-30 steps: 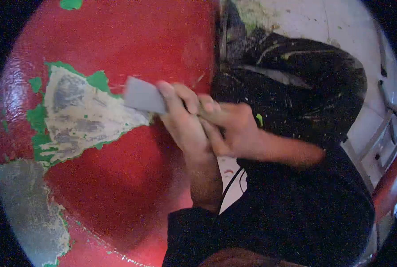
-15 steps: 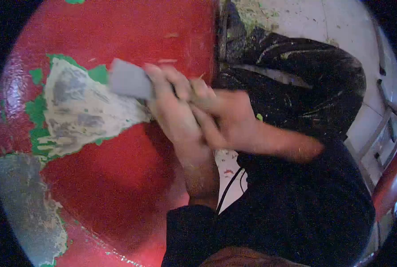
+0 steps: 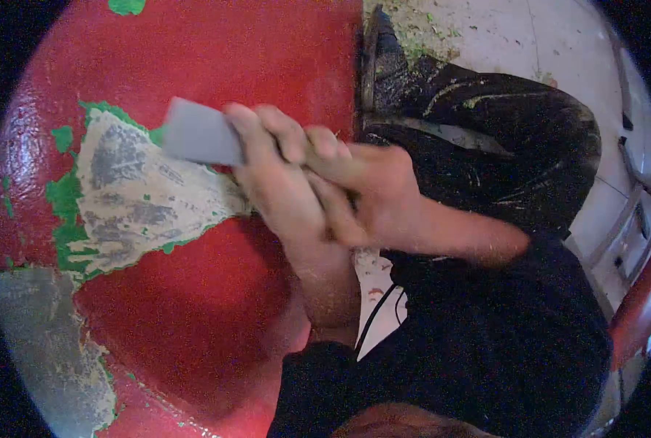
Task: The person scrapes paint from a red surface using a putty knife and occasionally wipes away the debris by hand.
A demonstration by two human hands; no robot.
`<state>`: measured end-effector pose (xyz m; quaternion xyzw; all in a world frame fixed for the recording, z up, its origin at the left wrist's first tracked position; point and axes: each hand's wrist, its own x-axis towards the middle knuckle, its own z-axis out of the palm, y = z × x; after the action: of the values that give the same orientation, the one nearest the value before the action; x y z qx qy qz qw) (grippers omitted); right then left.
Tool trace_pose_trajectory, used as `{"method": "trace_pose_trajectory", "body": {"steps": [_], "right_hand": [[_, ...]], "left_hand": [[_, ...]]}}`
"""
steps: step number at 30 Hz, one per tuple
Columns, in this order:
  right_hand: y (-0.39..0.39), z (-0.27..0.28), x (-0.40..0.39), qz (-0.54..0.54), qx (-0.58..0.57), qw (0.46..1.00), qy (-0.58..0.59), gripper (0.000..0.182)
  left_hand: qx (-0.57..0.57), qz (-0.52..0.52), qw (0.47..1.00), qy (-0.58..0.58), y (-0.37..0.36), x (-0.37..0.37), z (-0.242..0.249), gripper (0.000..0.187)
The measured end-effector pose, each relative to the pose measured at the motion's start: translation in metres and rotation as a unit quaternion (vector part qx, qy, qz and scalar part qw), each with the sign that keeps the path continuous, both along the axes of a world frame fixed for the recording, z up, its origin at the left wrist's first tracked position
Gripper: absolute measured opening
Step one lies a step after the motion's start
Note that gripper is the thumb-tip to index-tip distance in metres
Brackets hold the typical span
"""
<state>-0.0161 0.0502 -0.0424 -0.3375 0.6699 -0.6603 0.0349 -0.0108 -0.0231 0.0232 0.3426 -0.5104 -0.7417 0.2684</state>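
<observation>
Red paint [image 3: 187, 314] backs the scraper [image 3: 200, 134], long axis pointing left.

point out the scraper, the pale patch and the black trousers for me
Scraper [image 3: 203, 133]: head view, flat of the grey blade.
Pale patch [image 3: 134, 191]: head view, near its middle.
Black trousers [image 3: 548, 139]: head view, on the dark cloth.

Pale flr [image 3: 575, 62], grn & tan bits [image 3: 436, 33] scattered on top
</observation>
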Motion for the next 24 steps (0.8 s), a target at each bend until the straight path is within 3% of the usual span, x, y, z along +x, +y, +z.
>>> {"method": "trace_pose_trajectory", "body": {"steps": [2, 3, 6, 7, 11, 14, 15, 19, 24], "right_hand": [[-0.008, 0.010, -0.012, -0.030, -0.028, 0.999, 0.018, 0.025], [-0.007, 0.006, -0.005, -0.031, -0.038, 0.999, 0.016, 0.023], [0.018, 0.007, 0.008, 0.023, 0.038, 0.999, -0.013, 0.020], [0.012, 0.004, 0.005, -0.010, 0.047, 0.999, 0.008, 0.017], [0.002, 0.008, -0.009, -0.021, -0.002, 1.000, 0.008, 0.013], [0.015, 0.005, 0.016, -0.020, 0.018, 0.999, -0.033, 0.014], [0.021, -0.003, 0.019, 0.012, 0.025, 0.999, -0.022, 0.016], [-0.002, 0.014, -0.005, -0.029, -0.007, 1.000, 0.006, 0.018], [0.009, 0.006, 0.015, -0.032, -0.001, 0.999, 0.013, 0.024]], "left_hand": [[0.008, 0.021, 0.999, 0.033, -0.006, -0.015, 0.008, 0.040], [0.025, -0.026, 0.999, 0.039, -0.006, -0.005, 0.006, 0.040], [0.071, -0.023, 0.997, -0.011, 0.005, 0.013, -0.007, 0.041], [0.074, -0.024, 0.997, 0.016, 0.001, 0.010, -0.013, 0.041], [0.064, 0.023, 0.997, 0.032, -0.001, -0.011, 0.000, 0.042], [0.060, -0.042, 0.997, -0.009, -0.002, 0.023, -0.020, 0.044], [0.066, -0.018, 0.997, -0.037, 0.008, 0.023, -0.015, 0.044], [0.043, 0.012, 0.999, 0.007, -0.002, -0.007, 0.008, 0.042], [0.037, -0.017, 0.999, -0.022, -0.001, 0.016, -0.005, 0.043]]}}
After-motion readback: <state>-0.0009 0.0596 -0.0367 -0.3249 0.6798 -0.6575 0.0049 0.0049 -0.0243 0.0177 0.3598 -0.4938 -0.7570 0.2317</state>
